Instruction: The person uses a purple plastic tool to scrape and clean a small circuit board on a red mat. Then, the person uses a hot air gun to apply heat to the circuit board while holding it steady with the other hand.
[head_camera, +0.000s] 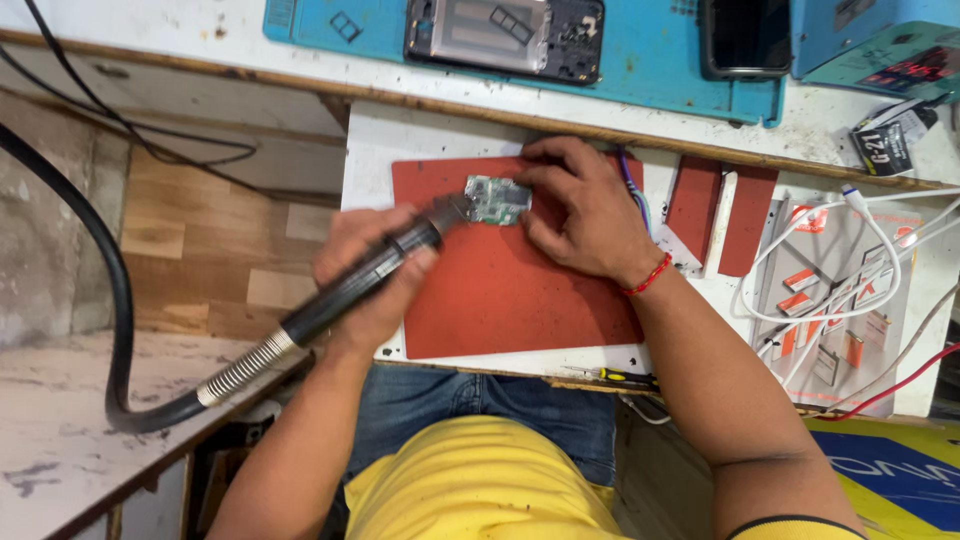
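While the left hand (375, 275) grips the hot-air wand (365, 280), the right hand (585, 215) should keep its spread fingers pinning the circuit board (497, 199) at frame centre.

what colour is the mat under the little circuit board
Red. The mat under the circuit board shows plainly in the head view.

Matt red mat (500, 290), likely rubber; glossy black plastic handpiece (365, 280), ribbed metal collar (238, 368).
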